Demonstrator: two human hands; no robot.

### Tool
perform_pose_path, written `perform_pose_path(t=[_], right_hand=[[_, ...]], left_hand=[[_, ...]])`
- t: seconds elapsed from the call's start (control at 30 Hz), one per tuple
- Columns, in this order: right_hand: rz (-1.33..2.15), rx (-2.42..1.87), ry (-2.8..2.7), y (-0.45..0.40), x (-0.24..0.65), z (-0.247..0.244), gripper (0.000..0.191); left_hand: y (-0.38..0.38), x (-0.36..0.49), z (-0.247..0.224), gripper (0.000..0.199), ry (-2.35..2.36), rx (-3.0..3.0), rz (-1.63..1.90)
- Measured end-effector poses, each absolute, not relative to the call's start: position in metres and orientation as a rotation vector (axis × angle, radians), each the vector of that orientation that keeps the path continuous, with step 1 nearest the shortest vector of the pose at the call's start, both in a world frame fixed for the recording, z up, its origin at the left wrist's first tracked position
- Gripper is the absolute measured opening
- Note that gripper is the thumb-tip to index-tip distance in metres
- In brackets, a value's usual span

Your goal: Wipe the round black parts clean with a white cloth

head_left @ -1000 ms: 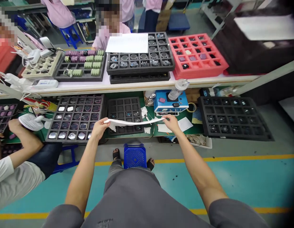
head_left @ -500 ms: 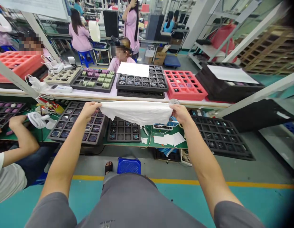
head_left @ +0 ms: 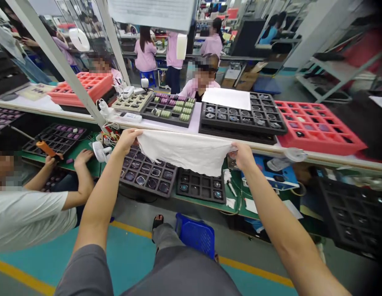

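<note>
A white cloth (head_left: 187, 151) hangs spread out in the air between my two hands, in front of the workbench. My left hand (head_left: 126, 139) pinches its upper left corner. My right hand (head_left: 244, 156) grips its upper right corner. The cloth's lower edge droops over the black trays on the green bench. Both my arms are stretched forward, and my grey-clad legs show below.
Black compartment trays (head_left: 147, 172) with small parts lie on the green bench. The shelf above carries more black trays (head_left: 243, 117) and red trays (head_left: 317, 129). A co-worker in a white shirt (head_left: 27, 213) sits at my left. A blue stool (head_left: 195, 235) stands by my feet.
The cloth was stretched flat and thin low over the bench; my hands have lifted it and it now hangs open. My view has risen and turned left.
</note>
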State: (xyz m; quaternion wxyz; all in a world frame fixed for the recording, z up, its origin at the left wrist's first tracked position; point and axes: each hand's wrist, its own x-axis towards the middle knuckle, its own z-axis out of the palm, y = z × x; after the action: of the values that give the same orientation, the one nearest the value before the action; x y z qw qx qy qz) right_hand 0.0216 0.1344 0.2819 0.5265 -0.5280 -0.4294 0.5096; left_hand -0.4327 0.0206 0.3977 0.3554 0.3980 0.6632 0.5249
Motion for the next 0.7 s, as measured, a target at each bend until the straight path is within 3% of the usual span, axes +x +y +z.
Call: perform_pose_path(t=[0.3, 0.5, 0.7], right_hand=[[0.978, -1.337, -1.255, 0.058, -0.100, 0.264, 0.026], [0.953, -1.493, -1.524, -0.018, -0.125, 0.222, 0.030], [0.880, -1.651, -1.608, -0.032, -0.121, 0.197, 0.042]], left_hand=[[-0.039, -0.591, 0.374, 0.035, 1.672, 1.111, 1.324], [-0.117, -0.613, 0.314, 0.028, 1.769, 0.995, 1.181], [-0.139, -0.606, 0.272, 0.027, 1.812, 0.940, 1.086]])
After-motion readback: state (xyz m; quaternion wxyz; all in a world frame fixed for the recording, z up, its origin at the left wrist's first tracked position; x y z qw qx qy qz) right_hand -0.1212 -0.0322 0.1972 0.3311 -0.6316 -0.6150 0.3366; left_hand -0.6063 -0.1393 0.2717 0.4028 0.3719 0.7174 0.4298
